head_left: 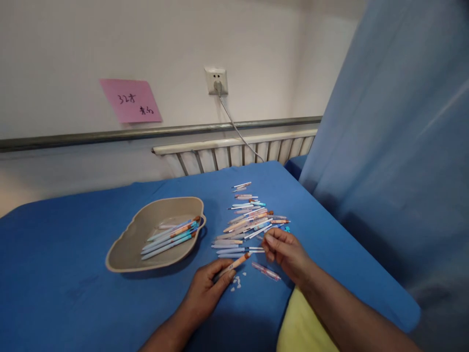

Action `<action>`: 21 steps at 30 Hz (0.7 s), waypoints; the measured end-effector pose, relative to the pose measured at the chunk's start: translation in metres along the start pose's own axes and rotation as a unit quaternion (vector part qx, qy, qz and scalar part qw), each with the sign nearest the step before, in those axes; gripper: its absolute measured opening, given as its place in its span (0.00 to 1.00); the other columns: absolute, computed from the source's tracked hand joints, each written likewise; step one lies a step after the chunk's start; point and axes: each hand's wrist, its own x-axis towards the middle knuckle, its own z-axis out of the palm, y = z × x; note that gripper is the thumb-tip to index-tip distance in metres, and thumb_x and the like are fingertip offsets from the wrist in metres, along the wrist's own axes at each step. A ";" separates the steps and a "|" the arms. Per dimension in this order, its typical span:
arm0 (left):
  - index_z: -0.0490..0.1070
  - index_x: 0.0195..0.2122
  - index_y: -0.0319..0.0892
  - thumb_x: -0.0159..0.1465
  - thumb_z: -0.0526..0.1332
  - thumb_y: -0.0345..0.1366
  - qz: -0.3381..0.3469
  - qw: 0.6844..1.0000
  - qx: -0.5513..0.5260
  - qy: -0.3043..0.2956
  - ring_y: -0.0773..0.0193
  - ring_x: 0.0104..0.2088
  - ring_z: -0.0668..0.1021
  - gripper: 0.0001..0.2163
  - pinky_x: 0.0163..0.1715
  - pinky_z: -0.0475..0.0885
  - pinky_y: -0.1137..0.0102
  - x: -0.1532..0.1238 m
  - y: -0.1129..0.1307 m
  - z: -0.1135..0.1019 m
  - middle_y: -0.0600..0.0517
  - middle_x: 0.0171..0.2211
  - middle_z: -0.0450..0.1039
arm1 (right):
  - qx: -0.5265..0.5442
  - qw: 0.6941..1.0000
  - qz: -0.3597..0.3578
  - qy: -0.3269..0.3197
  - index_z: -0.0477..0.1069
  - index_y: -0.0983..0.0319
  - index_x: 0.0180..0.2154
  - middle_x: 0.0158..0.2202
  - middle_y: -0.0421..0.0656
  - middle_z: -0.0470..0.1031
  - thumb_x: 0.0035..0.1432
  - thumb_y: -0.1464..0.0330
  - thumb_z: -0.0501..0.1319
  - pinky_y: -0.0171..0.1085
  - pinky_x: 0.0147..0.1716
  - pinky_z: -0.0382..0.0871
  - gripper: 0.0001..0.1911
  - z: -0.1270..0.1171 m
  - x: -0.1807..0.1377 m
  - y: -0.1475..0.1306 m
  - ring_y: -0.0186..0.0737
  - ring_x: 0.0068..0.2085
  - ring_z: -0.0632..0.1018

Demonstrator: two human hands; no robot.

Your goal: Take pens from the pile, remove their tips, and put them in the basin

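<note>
My left hand (209, 288) grips an orange pen (237, 263) with a brown end tilted up to the right. To its right, my right hand (284, 249) is closed in a pinch at the edge of the pen pile; whatever its fingertips hold is hidden or too small to name. Many pens, pen parts and white refills (249, 222) lie in a loose pile beyond both hands. A pink clear pen barrel (266, 271) rests on the blue cloth between the hands. Small white bits (237, 282) are scattered beside my left fingertips.
A beige tray (124, 252) on the left holds several blue, orange and brown pens (172, 239). The blue-covered table (91, 303) ends against a white railing (227, 143). Behind it are a wall socket (216, 80) with a plugged-in cord and a pink note (131, 101). Blue curtain (395, 146) hangs at right.
</note>
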 end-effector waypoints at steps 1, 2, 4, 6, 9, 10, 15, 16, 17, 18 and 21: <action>0.76 0.41 0.42 0.62 0.57 0.42 -0.003 1.000 -0.001 -0.001 0.61 0.33 0.75 0.13 0.33 0.67 0.73 0.000 0.000 0.000 0.51 0.32 0.76 | -0.032 0.999 -0.020 0.021 0.65 0.63 0.26 0.21 0.36 0.66 0.50 0.57 0.65 0.30 0.21 0.56 0.17 -0.005 0.002 -0.003 0.27 0.19 0.64; 0.76 0.41 0.42 0.62 0.56 0.42 -0.005 1.000 -0.004 0.000 0.61 0.32 0.75 0.13 0.32 0.67 0.73 0.000 0.000 0.000 0.52 0.31 0.76 | -0.074 0.995 -0.040 0.046 0.65 0.63 0.26 0.21 0.36 0.67 0.51 0.56 0.64 0.30 0.21 0.56 0.17 -0.011 0.004 -0.006 0.28 0.19 0.64; 0.75 0.43 0.42 0.63 0.55 0.43 -0.012 1.000 -0.010 0.010 0.62 0.30 0.73 0.14 0.30 0.66 0.74 0.000 -0.001 0.000 0.53 0.27 0.73 | -0.099 0.991 -0.054 0.069 0.66 0.63 0.27 0.21 0.36 0.66 0.51 0.56 0.64 0.31 0.21 0.56 0.17 -0.022 0.008 -0.012 0.28 0.19 0.63; 0.73 0.45 0.42 0.64 0.55 0.44 -0.021 0.999 -0.022 0.025 0.64 0.27 0.72 0.15 0.28 0.65 0.74 0.000 -0.004 0.001 0.54 0.24 0.71 | -0.124 0.987 -0.061 0.084 0.66 0.63 0.27 0.20 0.35 0.65 0.52 0.56 0.64 0.30 0.21 0.55 0.16 -0.030 0.010 -0.017 0.28 0.20 0.62; 0.69 0.47 0.41 0.64 0.53 0.45 -0.032 0.997 -0.058 0.042 0.66 0.24 0.70 0.16 0.25 0.64 0.74 -0.001 -0.008 0.002 0.55 0.24 0.69 | -0.166 0.981 -0.061 0.085 0.66 0.63 0.26 0.19 0.35 0.64 0.51 0.57 0.64 0.30 0.21 0.56 0.16 -0.032 0.010 -0.016 0.28 0.20 0.62; 0.68 0.47 0.40 0.64 0.53 0.45 -0.030 0.995 -0.076 0.051 0.67 0.23 0.69 0.16 0.25 0.64 0.74 -0.001 -0.010 0.002 0.55 0.25 0.69 | -0.181 0.979 -0.059 0.079 0.66 0.62 0.26 0.19 0.35 0.64 0.50 0.56 0.65 0.31 0.21 0.56 0.16 -0.031 0.010 -0.014 0.29 0.20 0.63; 0.66 0.43 0.40 0.65 0.53 0.43 -0.005 0.983 -0.156 0.094 0.70 0.23 0.68 0.13 0.25 0.64 0.74 0.001 -0.015 0.003 0.53 0.29 0.69 | -0.240 0.969 -0.044 0.045 0.68 0.62 0.26 0.19 0.34 0.64 0.47 0.57 0.66 0.31 0.21 0.56 0.15 -0.026 0.007 0.005 0.29 0.20 0.63; 0.66 0.43 0.39 0.65 0.53 0.43 -0.007 0.981 -0.166 0.098 0.70 0.23 0.68 0.13 0.24 0.64 0.74 0.001 -0.016 0.003 0.53 0.29 0.68 | -0.248 0.967 -0.043 0.040 0.68 0.62 0.25 0.19 0.34 0.65 0.47 0.58 0.66 0.31 0.21 0.57 0.15 -0.026 0.007 0.007 0.29 0.20 0.63; 0.66 0.43 0.39 0.64 0.53 0.44 -0.011 0.979 -0.175 0.101 0.71 0.22 0.67 0.13 0.23 0.63 0.75 0.002 -0.017 0.002 0.54 0.28 0.67 | -0.254 0.966 -0.044 0.039 0.69 0.62 0.25 0.19 0.34 0.65 0.47 0.58 0.66 0.31 0.21 0.57 0.14 -0.026 0.007 0.008 0.29 0.20 0.63; 0.66 0.43 0.39 0.64 0.54 0.44 -0.018 0.978 -0.181 0.104 0.71 0.21 0.66 0.14 0.22 0.61 0.76 0.003 -0.017 0.002 0.55 0.27 0.66 | -0.257 0.964 -0.047 0.041 0.69 0.62 0.25 0.19 0.34 0.65 0.47 0.58 0.66 0.31 0.21 0.57 0.14 -0.026 0.007 0.008 0.30 0.20 0.63; 0.65 0.43 0.39 0.64 0.54 0.45 -0.036 0.975 -0.189 0.109 0.73 0.19 0.62 0.14 0.19 0.57 0.77 0.003 -0.016 0.001 0.57 0.24 0.63 | -0.253 0.962 -0.071 0.075 0.68 0.62 0.25 0.19 0.35 0.65 0.48 0.58 0.66 0.32 0.22 0.58 0.15 -0.028 0.007 0.000 0.30 0.21 0.64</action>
